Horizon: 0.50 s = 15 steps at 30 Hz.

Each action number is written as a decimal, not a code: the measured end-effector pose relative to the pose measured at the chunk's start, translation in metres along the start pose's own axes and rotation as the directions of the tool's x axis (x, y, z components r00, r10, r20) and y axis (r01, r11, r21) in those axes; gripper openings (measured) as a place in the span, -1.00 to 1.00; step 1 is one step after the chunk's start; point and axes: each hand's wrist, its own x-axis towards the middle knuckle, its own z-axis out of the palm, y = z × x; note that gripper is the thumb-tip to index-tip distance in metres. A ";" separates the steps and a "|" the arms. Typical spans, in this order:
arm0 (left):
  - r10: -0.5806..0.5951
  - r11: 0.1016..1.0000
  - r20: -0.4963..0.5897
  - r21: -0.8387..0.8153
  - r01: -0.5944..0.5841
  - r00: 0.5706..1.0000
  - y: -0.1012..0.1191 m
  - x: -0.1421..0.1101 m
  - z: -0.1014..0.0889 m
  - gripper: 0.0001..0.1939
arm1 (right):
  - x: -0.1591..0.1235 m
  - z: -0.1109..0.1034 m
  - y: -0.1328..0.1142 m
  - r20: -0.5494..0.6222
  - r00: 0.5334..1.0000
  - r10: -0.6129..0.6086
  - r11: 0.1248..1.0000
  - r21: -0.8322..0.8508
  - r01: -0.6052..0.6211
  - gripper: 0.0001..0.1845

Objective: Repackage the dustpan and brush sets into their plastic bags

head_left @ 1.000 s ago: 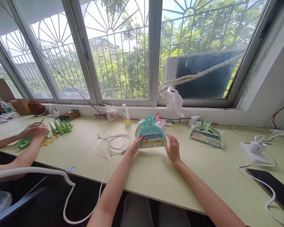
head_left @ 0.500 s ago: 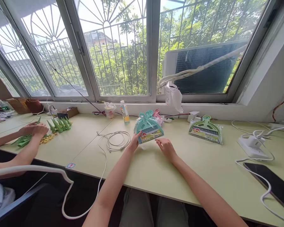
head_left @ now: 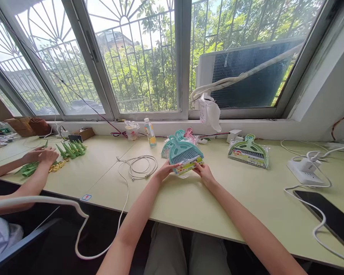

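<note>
A teal mini dustpan and brush set (head_left: 184, 149), with grey bristles and a printed label along its lower edge, is held tilted above the table. My left hand (head_left: 164, 172) grips its lower left corner. My right hand (head_left: 204, 173) pinches the label edge at the lower right. Clear plastic film hangs below the label. Right behind it lie more teal sets (head_left: 166, 150) in film, partly hidden, and pink ones (head_left: 189, 133) farther back. A green dustpan and brush set (head_left: 249, 149) in clear wrap lies to the right.
A drink bottle (head_left: 150, 132) and a bagged cup (head_left: 131, 130) stand near the sill. Coiled cable (head_left: 143, 167) lies left of my hands; a power strip (head_left: 305, 172) and a phone (head_left: 328, 215) lie right. At far left, another person's hands (head_left: 46, 154) handle green pieces.
My right hand has closed onto the label's right end, where before it was apart from the set. The held set has shifted slightly right, away from the teal ones behind.
</note>
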 end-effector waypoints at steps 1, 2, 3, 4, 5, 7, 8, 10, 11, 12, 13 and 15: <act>-0.005 1.000 0.008 0.016 0.005 1.000 0.000 0.000 -0.001 -0.35 | 0.000 0.000 0.001 -0.021 1.000 -0.016 1.000 0.006 0.016 -0.55; -0.009 1.000 0.017 0.024 0.008 1.000 0.000 0.000 -0.001 -0.35 | 0.000 0.000 0.002 -0.037 0.999 -0.032 0.999 0.011 0.032 -0.55; -0.014 1.000 0.029 0.028 0.013 0.999 0.000 0.000 -0.002 -0.36 | 0.000 0.000 0.003 -0.051 0.998 -0.046 0.999 0.014 0.046 -0.54; -0.022 0.999 0.044 0.030 0.020 0.999 0.000 0.000 -0.002 -0.36 | 0.000 -0.001 0.003 -0.066 0.996 -0.055 0.998 0.016 0.056 -0.52; -0.032 0.999 0.060 0.030 0.030 0.998 -0.001 0.001 -0.002 -0.37 | 0.001 -0.002 0.003 -0.081 0.995 -0.056 0.998 0.017 0.058 -0.51; -0.056 0.998 0.090 0.028 0.054 0.994 -0.003 0.003 -0.003 -0.41 | 0.001 -0.004 0.003 -0.126 0.991 -0.035 0.999 0.012 0.037 -0.51; -0.066 0.998 0.096 0.026 0.064 0.993 -0.004 0.005 -0.003 -0.43 | 0.002 -0.005 0.003 -0.148 0.989 -0.020 1.000 0.006 0.021 -0.52; -0.085 0.996 0.077 0.034 0.082 0.993 -0.006 0.008 -0.005 -0.44 | 0.002 -0.006 0.002 -0.183 0.983 -0.001 1.000 -0.012 -0.001 -0.55; -0.097 0.995 0.050 0.042 0.095 0.994 -0.006 0.011 -0.006 -0.43 | 0.003 -0.006 0.002 -0.192 0.981 -0.003 1.000 -0.022 -0.001 -0.56; -0.108 0.993 0.010 0.048 0.107 0.994 -0.007 0.013 -0.007 -0.41 | 0.003 -0.006 0.002 -0.201 0.980 -0.010 0.999 -0.035 0.004 -0.57; -0.116 0.992 -0.030 0.049 0.117 0.993 -0.007 0.015 -0.009 -0.39 | 0.003 -0.006 0.002 -0.210 0.978 -0.019 0.999 -0.047 0.009 -0.58; -0.119 0.991 -0.097 0.045 0.124 0.988 -0.008 0.018 -0.012 -0.37 | 0.004 -0.005 0.000 -0.233 0.972 -0.030 0.998 -0.064 0.015 -0.59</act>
